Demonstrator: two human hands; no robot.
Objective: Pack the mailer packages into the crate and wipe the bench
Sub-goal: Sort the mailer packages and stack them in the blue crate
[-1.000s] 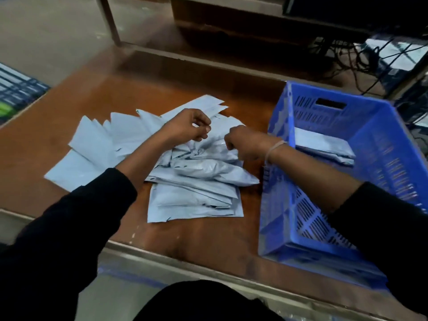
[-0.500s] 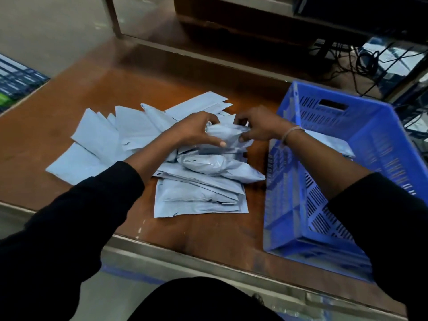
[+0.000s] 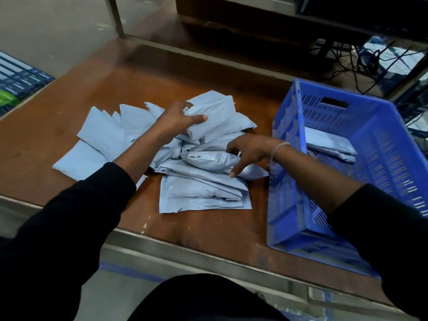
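Changed since half a second ago: left hand (image 3: 179, 118) now alone grips one plump pale-grey plastic mailer package (image 3: 209, 117), raised over the heap of pale-grey mailers (image 3: 203, 181) on the brown bench (image 3: 69, 126).

Right hand (image 3: 249, 150): withdrawn, fingers spread, holding nothing, reaching onto the heap.

Blue slatted plastic crate (image 3: 382, 140): holds a few mailers; packing looks barely begun.

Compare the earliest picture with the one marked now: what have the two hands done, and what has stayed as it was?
The left hand, empty a second ago, now grips a folded mailer at the top of the pile. The right hand has dropped nearer, its fingers spread over a puffy mailer. The blue crate, the mailers in it and the flat mailers on the left have not shifted on the bench.
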